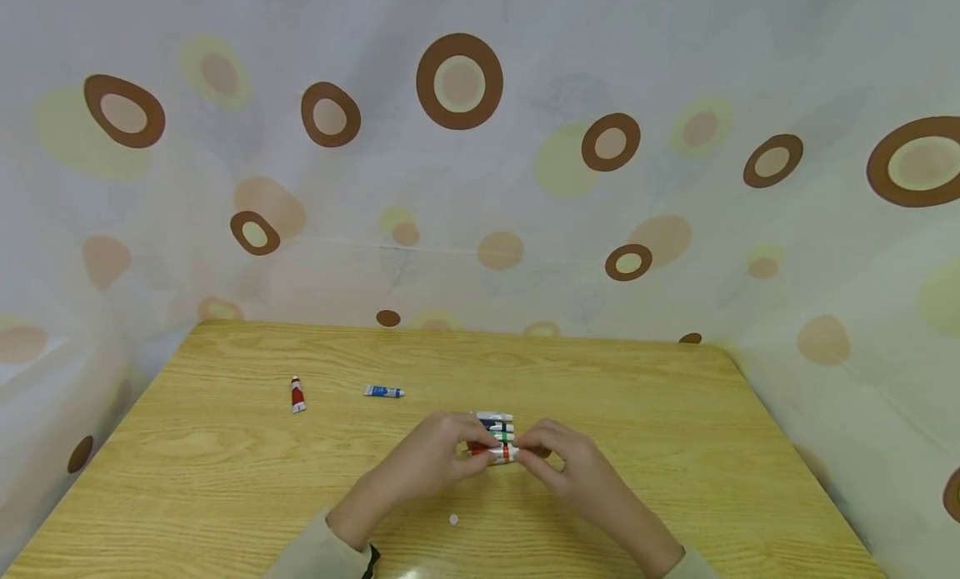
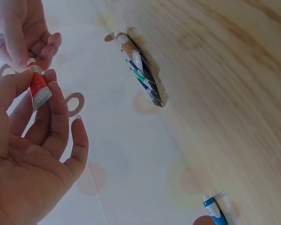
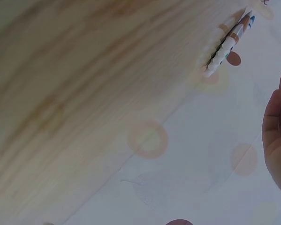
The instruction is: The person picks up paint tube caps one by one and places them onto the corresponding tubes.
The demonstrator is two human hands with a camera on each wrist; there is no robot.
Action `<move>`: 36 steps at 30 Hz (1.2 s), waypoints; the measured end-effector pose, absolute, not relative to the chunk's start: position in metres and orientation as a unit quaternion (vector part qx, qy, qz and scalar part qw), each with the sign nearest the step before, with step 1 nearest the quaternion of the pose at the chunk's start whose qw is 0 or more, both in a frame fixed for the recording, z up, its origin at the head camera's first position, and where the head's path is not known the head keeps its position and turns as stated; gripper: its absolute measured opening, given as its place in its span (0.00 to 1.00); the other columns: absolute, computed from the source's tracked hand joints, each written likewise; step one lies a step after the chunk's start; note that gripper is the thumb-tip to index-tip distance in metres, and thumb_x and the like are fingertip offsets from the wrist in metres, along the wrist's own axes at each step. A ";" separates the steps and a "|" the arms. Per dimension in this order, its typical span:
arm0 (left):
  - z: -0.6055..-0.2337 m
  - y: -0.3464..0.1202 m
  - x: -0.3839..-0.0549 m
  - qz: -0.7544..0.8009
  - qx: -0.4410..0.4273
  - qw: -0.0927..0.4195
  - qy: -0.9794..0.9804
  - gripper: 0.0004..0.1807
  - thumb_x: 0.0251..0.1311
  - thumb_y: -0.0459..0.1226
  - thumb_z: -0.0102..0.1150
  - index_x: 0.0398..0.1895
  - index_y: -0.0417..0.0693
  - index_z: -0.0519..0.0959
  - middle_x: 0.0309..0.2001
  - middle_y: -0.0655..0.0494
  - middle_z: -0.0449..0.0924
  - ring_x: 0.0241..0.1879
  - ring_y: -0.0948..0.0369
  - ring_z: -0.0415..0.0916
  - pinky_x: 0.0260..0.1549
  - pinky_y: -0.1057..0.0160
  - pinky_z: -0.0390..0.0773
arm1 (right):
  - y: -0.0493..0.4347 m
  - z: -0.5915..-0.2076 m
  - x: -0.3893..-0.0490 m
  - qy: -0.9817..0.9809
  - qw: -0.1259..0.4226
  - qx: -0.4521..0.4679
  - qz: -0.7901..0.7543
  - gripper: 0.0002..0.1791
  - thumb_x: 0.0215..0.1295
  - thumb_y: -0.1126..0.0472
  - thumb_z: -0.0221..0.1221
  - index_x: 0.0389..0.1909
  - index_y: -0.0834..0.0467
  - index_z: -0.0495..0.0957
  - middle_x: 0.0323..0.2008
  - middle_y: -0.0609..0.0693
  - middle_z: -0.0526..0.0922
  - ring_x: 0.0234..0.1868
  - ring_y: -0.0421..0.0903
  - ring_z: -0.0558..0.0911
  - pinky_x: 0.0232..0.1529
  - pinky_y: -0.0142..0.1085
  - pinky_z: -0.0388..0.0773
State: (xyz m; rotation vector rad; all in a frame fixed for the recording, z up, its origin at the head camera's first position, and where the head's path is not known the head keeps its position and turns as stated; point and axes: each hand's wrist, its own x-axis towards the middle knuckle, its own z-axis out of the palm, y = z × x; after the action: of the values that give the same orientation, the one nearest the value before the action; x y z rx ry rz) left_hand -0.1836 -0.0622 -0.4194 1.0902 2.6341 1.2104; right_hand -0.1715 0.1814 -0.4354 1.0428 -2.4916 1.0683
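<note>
A red and white paint tube (image 1: 505,452) is up between my two hands. My left hand (image 1: 431,454) pinches its body between thumb and fingers, the flat crimped end (image 2: 41,100) facing the left wrist camera. At the other end, thumb and fingertips of my right hand (image 1: 573,462) pinch the white cap (image 2: 31,61). Just beyond and partly behind the hands, several paint tubes (image 1: 497,426) lie side by side in a row, among them ones with dark blue and green bands. Only the edge of the right hand (image 3: 278,136) shows in the right wrist view.
A blue paint tube (image 1: 384,391) and a dark red one (image 1: 297,394) lie apart, farther back on the left. Nearer to me is a small round white piece (image 1: 453,520). Patterned sheeting (image 1: 465,196) surrounds the wooden table (image 1: 660,412) at the back and sides.
</note>
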 end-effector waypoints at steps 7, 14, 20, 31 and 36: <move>-0.417 -0.062 -0.183 0.384 0.346 0.024 0.856 0.07 0.67 0.35 0.66 0.45 0.45 0.89 0.43 0.55 0.90 0.36 0.73 0.78 0.35 0.75 0.78 | 0.185 -0.433 -0.172 -0.850 0.117 0.366 0.360 0.16 0.61 0.67 0.71 0.50 0.56 0.83 0.38 0.49 0.85 0.38 0.35 0.82 0.39 0.35 0.84; -0.416 -0.062 -0.184 0.396 0.355 0.030 0.846 0.07 0.68 0.36 0.66 0.44 0.47 0.90 0.41 0.57 0.89 0.30 0.74 0.72 0.31 0.75 0.76 | 0.184 -0.432 -0.175 -0.821 0.161 0.418 0.352 0.13 0.62 0.72 0.69 0.41 0.52 0.81 0.38 0.45 0.84 0.36 0.36 0.80 0.37 0.32 0.83; -0.417 -0.060 -0.185 0.391 0.355 0.036 0.848 0.06 0.67 0.37 0.66 0.43 0.49 0.90 0.40 0.60 0.88 0.30 0.76 0.71 0.31 0.76 0.76 | 0.183 -0.434 -0.174 -0.814 0.175 0.429 0.350 0.10 0.63 0.70 0.69 0.39 0.53 0.81 0.36 0.42 0.84 0.35 0.34 0.80 0.36 0.30 0.83; -0.417 -0.060 -0.184 0.389 0.356 0.040 0.849 0.07 0.67 0.36 0.67 0.44 0.49 0.90 0.40 0.59 0.89 0.29 0.77 0.72 0.30 0.76 0.76 | 0.183 -0.433 -0.171 -0.828 0.171 0.408 0.345 0.06 0.65 0.68 0.68 0.37 0.54 0.84 0.34 0.41 0.84 0.34 0.32 0.79 0.34 0.32 0.83; -0.416 -0.061 -0.183 0.385 0.354 0.039 0.851 0.07 0.68 0.36 0.66 0.44 0.50 0.90 0.40 0.60 0.88 0.30 0.76 0.72 0.32 0.75 0.77 | 0.185 -0.432 -0.171 -0.831 0.169 0.405 0.342 0.05 0.64 0.65 0.69 0.40 0.56 0.86 0.35 0.43 0.85 0.34 0.33 0.79 0.34 0.32 0.83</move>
State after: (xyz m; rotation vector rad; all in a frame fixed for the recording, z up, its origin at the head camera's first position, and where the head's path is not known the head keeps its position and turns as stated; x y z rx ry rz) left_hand -0.1835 -0.0606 -0.4162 1.0847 2.6093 1.1812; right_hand -0.1708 0.1851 -0.4321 1.1515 -2.3637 0.9714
